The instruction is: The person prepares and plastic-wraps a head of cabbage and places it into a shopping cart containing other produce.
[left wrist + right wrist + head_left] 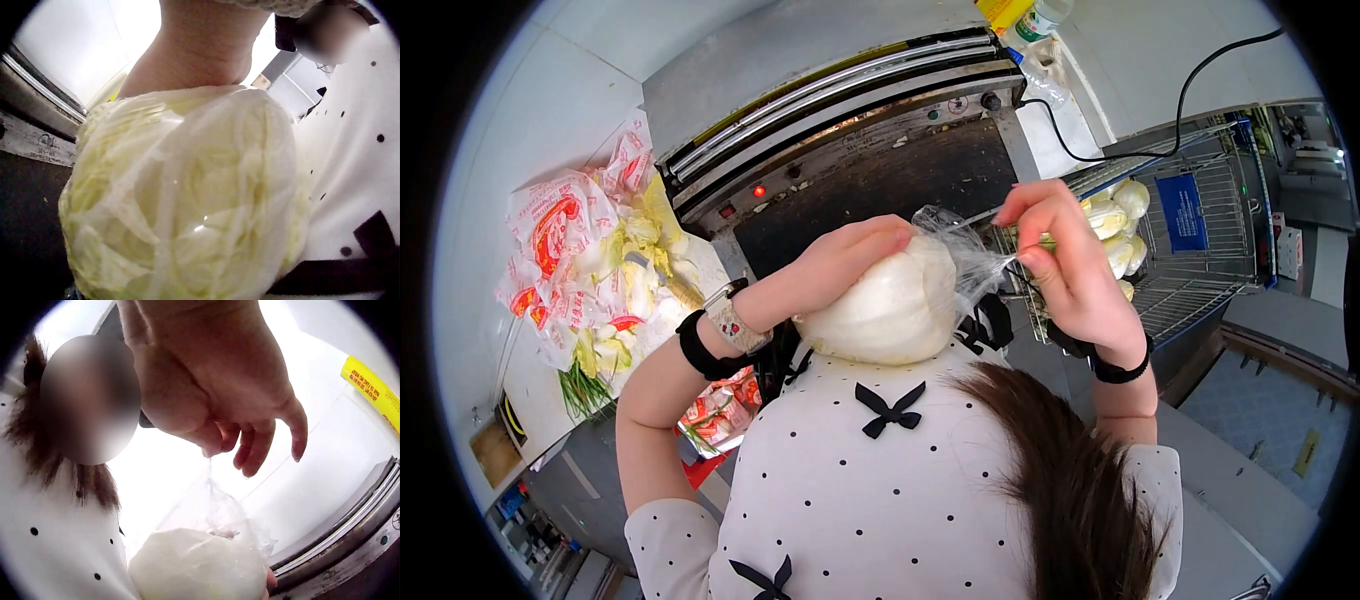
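Note:
A napa cabbage [880, 305] in clear plastic film is held close against the person's chest, over the wrapping machine's front. The left hand [850, 255] grips it round its upper far side; in the left wrist view the cabbage [187, 200] fills the middle and hides the fingers. From the cabbage's right end the loose film [972, 255] runs out, drawn into a thin twist. The thumb and index finger of the right hand [1065, 265] pinch that twist, the other fingers bent loosely. In the right wrist view the film [209, 494] rises taut from the pale cabbage end [197, 562] to the fingertips.
Beyond the cabbage stands a film wrapping machine [840, 130] with a dark plate and a lit red lamp. Bagged vegetables [585, 250] lie on the left counter. A wire cart [1200, 225] with several cabbages [1115, 225] stands at right, a black cable [1185, 95] above it.

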The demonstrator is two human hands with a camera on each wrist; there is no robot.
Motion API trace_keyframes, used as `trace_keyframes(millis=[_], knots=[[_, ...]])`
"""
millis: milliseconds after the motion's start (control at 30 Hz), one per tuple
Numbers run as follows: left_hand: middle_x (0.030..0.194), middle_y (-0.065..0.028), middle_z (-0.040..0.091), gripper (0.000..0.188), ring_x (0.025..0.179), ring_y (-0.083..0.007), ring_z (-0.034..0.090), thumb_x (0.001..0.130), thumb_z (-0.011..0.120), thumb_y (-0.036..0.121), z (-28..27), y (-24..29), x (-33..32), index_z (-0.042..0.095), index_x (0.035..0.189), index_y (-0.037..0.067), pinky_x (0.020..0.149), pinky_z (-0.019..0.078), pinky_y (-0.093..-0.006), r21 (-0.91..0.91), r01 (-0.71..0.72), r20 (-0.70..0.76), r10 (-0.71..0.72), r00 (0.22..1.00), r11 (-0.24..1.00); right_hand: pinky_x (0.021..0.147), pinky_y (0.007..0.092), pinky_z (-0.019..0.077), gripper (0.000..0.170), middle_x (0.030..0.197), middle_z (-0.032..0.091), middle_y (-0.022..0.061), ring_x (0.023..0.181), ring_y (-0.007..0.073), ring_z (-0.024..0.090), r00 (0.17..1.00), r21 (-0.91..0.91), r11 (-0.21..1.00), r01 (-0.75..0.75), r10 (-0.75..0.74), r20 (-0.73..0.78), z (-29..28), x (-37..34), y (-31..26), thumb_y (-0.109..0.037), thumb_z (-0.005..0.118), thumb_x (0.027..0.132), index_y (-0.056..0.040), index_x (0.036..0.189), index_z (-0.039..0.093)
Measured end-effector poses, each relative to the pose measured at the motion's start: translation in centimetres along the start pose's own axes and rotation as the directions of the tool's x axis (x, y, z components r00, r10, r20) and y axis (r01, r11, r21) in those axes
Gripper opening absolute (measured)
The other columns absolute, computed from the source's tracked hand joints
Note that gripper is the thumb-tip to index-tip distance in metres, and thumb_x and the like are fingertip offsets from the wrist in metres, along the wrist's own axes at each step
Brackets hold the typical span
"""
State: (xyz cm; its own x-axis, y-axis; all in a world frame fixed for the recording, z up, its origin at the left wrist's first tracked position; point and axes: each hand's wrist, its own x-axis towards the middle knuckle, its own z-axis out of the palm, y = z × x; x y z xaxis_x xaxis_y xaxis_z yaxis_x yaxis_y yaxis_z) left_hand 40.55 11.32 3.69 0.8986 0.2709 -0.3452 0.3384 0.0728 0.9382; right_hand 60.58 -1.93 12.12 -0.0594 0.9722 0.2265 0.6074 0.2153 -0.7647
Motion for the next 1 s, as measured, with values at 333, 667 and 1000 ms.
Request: trace_keyframes(millis=[333,667,1000], knots=[[0.092,-0.0006,0.06,0.033,0.078,-0.0047,0.057,0.092,0.037,0.029,-0.1,1.3,0.9,0.056,0.105,0.006,0.071,0.045,-0.0198,-0.356,0.24,0.115,-0.213,0.97,0.903,0.051,0.0267,0.0442,0.012,0.066,0.053,0.0091,0.053,0.0185,0.054,0.928,0.053,0.996,-0.078,0.092,-0.361,4.2,0.5,1.7,0.002,0.045,0.087,-0.002,0.091,0.035],[0.095,-0.0041,0.062,0.034,0.08,-0.0087,0.06,0.092,0.037,0.032,-0.3,0.6,1.2,0.056,0.106,0.007,0.071,0.0477,-0.0223,-0.418,0.316,0.152,-0.277,0.949,0.852,0.056,0.0255,0.0448,0.006,0.068,0.054,0.0074,0.062,0.0125,0.053,0.913,0.45,0.892,0.041,0.15,-0.379,4.9,0.4,2.0,-0.006,0.036,0.094,-0.0025,0.095,0.03],[0.096,-0.0032,0.061,0.034,0.081,-0.0087,0.06,0.092,0.036,0.031,-0.1,1.5,1.1,0.057,0.105,0.007,0.074,0.0473,-0.0234,-0.402,0.38,0.181,-0.334,0.925,0.833,0.044,0.0208,0.031,0.005,0.058,0.04,0.0006,0.049,0.0069,0.037,0.921,0.655,0.716,-0.241,0.381,-0.077,3.2,0.1,2.1,-0.01,0.037,0.095,-0.006,0.093,0.034]])
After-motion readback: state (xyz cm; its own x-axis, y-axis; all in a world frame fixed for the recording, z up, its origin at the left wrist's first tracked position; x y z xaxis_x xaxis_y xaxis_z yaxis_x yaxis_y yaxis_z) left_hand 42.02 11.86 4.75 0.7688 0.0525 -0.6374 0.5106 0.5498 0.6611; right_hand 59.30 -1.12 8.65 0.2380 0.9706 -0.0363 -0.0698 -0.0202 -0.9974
